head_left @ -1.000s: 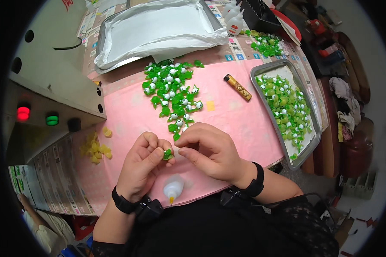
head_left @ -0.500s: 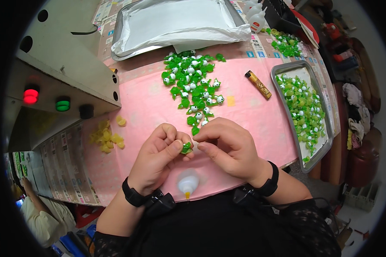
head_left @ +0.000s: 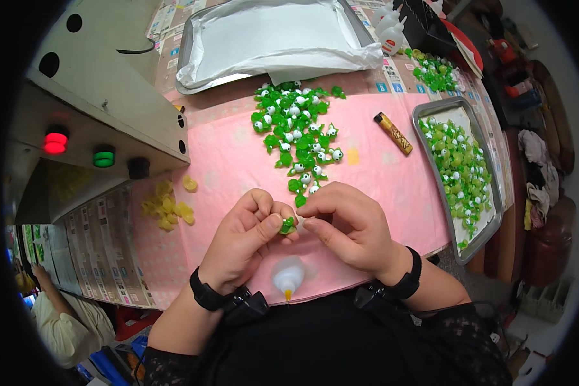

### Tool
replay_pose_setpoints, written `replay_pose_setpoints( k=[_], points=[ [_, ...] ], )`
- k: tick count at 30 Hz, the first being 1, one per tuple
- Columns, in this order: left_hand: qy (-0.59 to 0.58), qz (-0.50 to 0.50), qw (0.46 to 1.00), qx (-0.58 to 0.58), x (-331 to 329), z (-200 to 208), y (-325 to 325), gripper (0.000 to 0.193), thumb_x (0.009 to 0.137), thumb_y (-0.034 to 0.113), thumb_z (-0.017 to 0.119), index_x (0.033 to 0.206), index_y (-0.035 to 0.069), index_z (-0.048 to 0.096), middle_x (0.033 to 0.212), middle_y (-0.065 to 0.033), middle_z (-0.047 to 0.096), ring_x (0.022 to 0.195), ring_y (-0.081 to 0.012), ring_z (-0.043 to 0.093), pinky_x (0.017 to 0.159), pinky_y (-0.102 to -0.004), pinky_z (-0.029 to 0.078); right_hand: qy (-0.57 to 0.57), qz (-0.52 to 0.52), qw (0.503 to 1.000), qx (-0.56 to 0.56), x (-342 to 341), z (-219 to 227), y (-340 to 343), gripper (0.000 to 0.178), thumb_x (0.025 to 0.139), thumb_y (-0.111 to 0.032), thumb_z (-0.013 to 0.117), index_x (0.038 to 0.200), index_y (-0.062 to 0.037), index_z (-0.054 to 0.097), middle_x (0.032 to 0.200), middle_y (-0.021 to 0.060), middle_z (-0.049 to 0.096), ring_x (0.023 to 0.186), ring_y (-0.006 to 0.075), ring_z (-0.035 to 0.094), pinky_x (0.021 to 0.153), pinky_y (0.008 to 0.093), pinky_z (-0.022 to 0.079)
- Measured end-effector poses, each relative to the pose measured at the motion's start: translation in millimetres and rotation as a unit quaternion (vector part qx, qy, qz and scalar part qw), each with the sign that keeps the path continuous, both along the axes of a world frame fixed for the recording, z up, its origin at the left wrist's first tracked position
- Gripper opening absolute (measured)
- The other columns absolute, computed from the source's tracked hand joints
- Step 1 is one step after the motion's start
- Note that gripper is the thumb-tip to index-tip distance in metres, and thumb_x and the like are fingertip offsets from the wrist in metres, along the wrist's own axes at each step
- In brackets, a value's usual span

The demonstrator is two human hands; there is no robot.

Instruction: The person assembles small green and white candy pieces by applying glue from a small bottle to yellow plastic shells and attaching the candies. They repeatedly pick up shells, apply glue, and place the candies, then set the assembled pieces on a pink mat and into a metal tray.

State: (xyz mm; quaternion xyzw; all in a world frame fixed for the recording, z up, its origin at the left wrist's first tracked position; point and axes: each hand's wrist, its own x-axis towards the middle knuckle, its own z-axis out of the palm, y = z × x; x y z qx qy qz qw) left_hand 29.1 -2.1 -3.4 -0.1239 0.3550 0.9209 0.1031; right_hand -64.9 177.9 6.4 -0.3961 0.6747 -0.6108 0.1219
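Note:
Between the thumb and fingers of my left hand is a small green plastic figure. My right hand is closed in a pinch right beside it. A tiny whitish bit shows at its fingertips, too small to name. Below my hands, a squeeze bottle with a yellow tip rests near the table edge. Just beyond my fingers begins a loose pile of green figures with white eyeballs. Left of my left hand lie several yellow translucent pieces.
A metal tray of green and yellowish pieces stands at right, with a lighter beside it. At the back are a paper-lined tray, white bottles and more green pieces. A machine housing with lamps juts in from the left.
The whole scene has shifted slightly rightward in view. My left hand keeps the green figure, and my right fingertips stay close beside it, with a whitish bit now showing there.

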Motion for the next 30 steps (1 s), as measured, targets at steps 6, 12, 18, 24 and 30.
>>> replay_pose_setpoints(
  k=[6, 12, 18, 24, 30],
  points=[
    [0.004, -0.005, 1.0, 0.003, 0.0, 0.3, -0.8, 0.017, 0.096, 0.009, 0.056, 0.093, 0.011, 0.04, 0.1, -0.0066, 0.055, 0.088, -0.014, 0.06, 0.078, -0.0252, 0.05, 0.015, 0.004, 1.0, -0.004, -1.0, -0.1, -0.3, 0.019, 0.081, 0.003, 0.064, 0.099, -0.0018, 0.064, 0.086, 0.0084, 0.06, 0.07, 0.0159, 0.058, 0.054, 0.0248, 0.045],
    [0.001, -0.006, 1.0, -0.001, 0.8, 1.1, -1.1, 0.017, 0.096, 0.009, 0.057, 0.094, 0.011, 0.04, 0.101, -0.0067, 0.056, 0.089, -0.0138, 0.06, 0.078, -0.025, 0.051, 0.025, 0.003, 1.0, 0.005, -0.5, 0.2, -0.1, 0.019, 0.081, 0.003, 0.064, 0.099, -0.0016, 0.064, 0.086, 0.0085, 0.06, 0.069, 0.0157, 0.057, 0.054, 0.025, 0.045],
    [-0.004, -0.005, 1.0, -0.002, 1.1, 1.8, -1.3, 0.017, 0.096, 0.009, 0.057, 0.094, 0.011, 0.04, 0.1, -0.0067, 0.056, 0.088, -0.0138, 0.061, 0.078, -0.0247, 0.051, 0.02, 0.009, 1.0, -0.001, -0.1, -0.7, -1.2, 0.019, 0.081, 0.003, 0.064, 0.099, -0.0015, 0.064, 0.085, 0.0085, 0.059, 0.068, 0.0157, 0.056, 0.054, 0.025, 0.044],
    [0.003, -0.01, 1.0, -0.007, -1.8, -0.5, 0.5, 0.017, 0.096, 0.008, 0.057, 0.093, 0.011, 0.04, 0.098, -0.0065, 0.057, 0.088, -0.0138, 0.06, 0.079, -0.0248, 0.05, 0.008, 0.015, 1.0, 0.013, 0.1, 1.2, -1.0, 0.018, 0.082, -0.002, 0.066, 0.1, -0.0014, 0.065, 0.084, 0.0083, 0.059, 0.068, 0.0159, 0.056, 0.055, 0.0262, 0.044],
    [0.015, -0.009, 0.999, -0.029, 0.6, 2.2, 3.4, 0.014, 0.095, 0.007, 0.056, 0.095, 0.01, 0.042, 0.1, -0.0062, 0.058, 0.091, -0.0124, 0.058, 0.081, -0.025, 0.048, -0.008, 0.025, 0.998, 0.052, 1.8, 6.3, 0.2, 0.018, 0.082, -0.005, 0.068, 0.099, -0.0026, 0.066, 0.083, 0.0077, 0.058, 0.067, 0.0167, 0.055, 0.056, 0.0268, 0.043]
  ],
)
